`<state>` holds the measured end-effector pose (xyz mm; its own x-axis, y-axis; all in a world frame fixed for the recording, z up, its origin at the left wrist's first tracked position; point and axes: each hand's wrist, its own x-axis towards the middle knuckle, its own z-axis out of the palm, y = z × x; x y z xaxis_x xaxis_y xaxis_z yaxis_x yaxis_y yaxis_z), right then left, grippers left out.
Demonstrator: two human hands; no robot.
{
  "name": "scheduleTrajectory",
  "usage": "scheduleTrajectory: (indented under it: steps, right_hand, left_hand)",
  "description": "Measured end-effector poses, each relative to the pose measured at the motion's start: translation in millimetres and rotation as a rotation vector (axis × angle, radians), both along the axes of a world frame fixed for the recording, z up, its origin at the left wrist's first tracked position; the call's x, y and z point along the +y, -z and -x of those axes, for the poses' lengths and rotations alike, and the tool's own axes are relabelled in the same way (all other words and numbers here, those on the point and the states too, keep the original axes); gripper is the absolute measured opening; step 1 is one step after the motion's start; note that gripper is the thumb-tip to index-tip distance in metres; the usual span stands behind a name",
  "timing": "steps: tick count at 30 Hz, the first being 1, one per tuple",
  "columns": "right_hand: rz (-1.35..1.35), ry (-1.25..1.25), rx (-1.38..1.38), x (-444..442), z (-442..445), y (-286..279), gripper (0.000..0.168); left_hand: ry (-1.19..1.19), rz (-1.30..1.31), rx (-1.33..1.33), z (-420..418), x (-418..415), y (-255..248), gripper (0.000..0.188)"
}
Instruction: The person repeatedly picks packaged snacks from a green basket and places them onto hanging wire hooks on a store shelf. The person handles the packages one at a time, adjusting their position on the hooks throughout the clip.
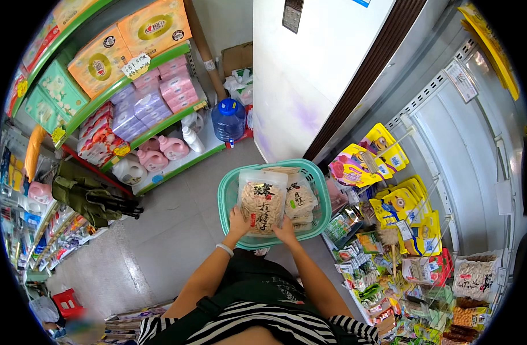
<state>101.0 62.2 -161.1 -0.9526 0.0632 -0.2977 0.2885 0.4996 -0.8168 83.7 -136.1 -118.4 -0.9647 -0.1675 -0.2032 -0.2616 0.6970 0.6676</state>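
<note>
A clear plastic pouch of pale dried food [261,202], with large dark writing on its front, lies in a turquoise plastic basket [224,202]. My left hand [239,223] grips the pouch at its lower left side, and my right hand [285,229] grips its lower right corner. Beside it on the right, similar pouches [301,198] are stacked inside the basket. The basket is in front of my body; what bears it from below is hidden. A white band is around my left wrist.
Shelves with tissue packs [153,26] and detergent bottles [174,147] stand at the left, near a blue water jug [229,120]. A white panel [298,77] rises ahead. Hooks with yellow snack bags [403,202] and many small packets line the right. A folded green chair [80,194] is at the left.
</note>
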Motion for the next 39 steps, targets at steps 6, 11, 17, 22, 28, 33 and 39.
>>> scheduleTrajectory:
  steps: [6, 11, 17, 22, 28, 33, 39]
  right_hand:
    - [0.1, 0.15, -0.048, -8, 5, 32, 0.063]
    - [0.392, 0.197, -0.403, -6, 23, -30, 0.055]
    - [0.421, 0.207, -0.424, 2, 23, -6, 0.042]
    - [0.507, 0.129, -0.52, 4, 24, -55, 0.06]
    - [0.686, 0.36, -0.26, 2, 12, -89, 0.048]
    - [0.675, 0.382, 0.079, 30, -3, -135, 0.045]
    - [0.53, 0.484, 0.47, 93, -50, -185, 0.041]
  left_hand:
    - [-0.021, -0.138, -0.097, 6, -6, -1, 0.081]
    - [-0.085, -0.271, -0.189, 12, -21, 19, 0.081]
    - [-0.182, -0.426, -0.138, 13, -12, 13, 0.051]
    - [-0.233, -0.672, -0.314, 16, -17, -31, 0.038]
    - [-0.122, -0.825, -0.271, 20, -23, -63, 0.033]
    - [-0.019, -0.973, -0.147, 20, 12, -125, 0.032]
    - [0.261, -1.006, -0.076, 2, 86, -184, 0.031]
